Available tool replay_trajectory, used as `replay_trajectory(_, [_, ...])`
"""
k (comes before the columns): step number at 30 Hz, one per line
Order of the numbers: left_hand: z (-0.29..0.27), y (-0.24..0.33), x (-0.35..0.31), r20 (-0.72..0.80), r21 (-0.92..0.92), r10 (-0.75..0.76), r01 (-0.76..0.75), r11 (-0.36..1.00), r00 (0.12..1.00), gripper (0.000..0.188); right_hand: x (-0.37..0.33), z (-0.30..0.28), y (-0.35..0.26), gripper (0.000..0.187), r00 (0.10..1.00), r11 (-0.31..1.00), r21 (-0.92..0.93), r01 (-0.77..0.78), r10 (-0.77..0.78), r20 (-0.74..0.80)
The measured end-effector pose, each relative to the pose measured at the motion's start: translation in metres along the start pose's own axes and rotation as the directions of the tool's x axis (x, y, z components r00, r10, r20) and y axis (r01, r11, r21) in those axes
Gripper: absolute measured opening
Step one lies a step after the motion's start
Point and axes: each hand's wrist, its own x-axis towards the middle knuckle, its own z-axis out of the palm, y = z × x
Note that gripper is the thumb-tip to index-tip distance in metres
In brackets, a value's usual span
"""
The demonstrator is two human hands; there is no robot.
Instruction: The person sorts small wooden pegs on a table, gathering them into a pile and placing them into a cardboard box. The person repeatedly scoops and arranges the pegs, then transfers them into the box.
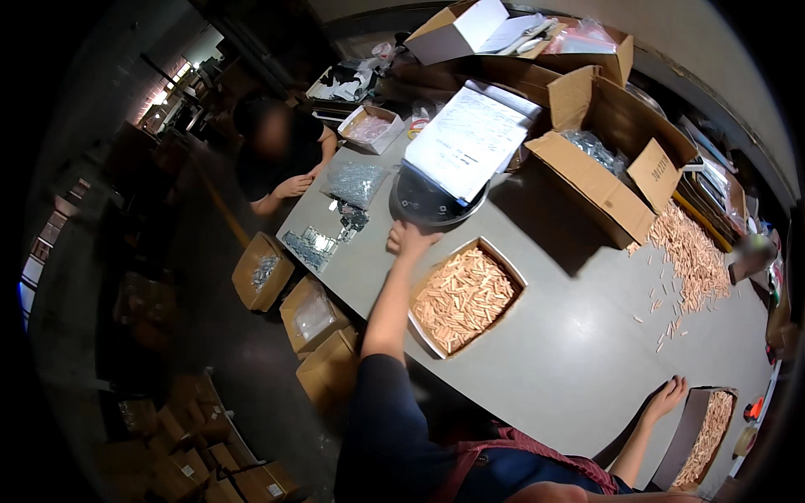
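On a grey table [562,352], a worker's left hand [410,241] touched a black pan [422,203], finger grip unclear; the right hand [667,397], fingers outstretched, lay beside a narrow box [685,438]. Both that and a wide box [426,335] held tan pegs [464,298]; a loose heap [692,264] lay unboxed near an open carton [599,193].

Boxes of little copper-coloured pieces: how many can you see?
2: the central box near the left hand, and the lower-right box beside the right hand. Others may be hidden.
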Motion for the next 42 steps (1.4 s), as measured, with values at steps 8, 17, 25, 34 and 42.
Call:
replay_trajectory(8, [0.006,0.043,0.004,0.000,-0.075,-0.077,0.077,0.994,0.997,0.093,-0.002,-0.009,-0.028,0.031,0.982,0.931,-0.312,0.188,-0.173,0.074])
replay_trajectory(17, [0.004,0.043,0.002,-0.057,-0.130,-0.044,0.037,0.991,0.997,0.066,-0.002,-0.008,-0.031,0.028,0.983,0.911,-0.368,0.186,-0.170,0.074])
replay_trajectory(25, [0.026,0.020,0.000,-0.038,0.095,0.182,-0.178,0.979,0.983,0.044,-0.003,-0.006,-0.038,0.027,0.982,0.911,-0.367,0.187,-0.173,0.069])
replay_trajectory(34, [0.016,-0.010,0.003,-0.062,0.175,0.469,-0.453,0.874,0.881,0.033,-0.004,-0.004,-0.038,0.027,0.982,0.906,-0.381,0.187,-0.183,0.047])
replay_trajectory(42, [0.010,-0.012,0.000,-0.056,0.038,0.421,-0.419,0.907,0.905,0.030,0.001,-0.004,-0.025,0.028,0.982,0.886,-0.423,0.188,-0.180,0.060])
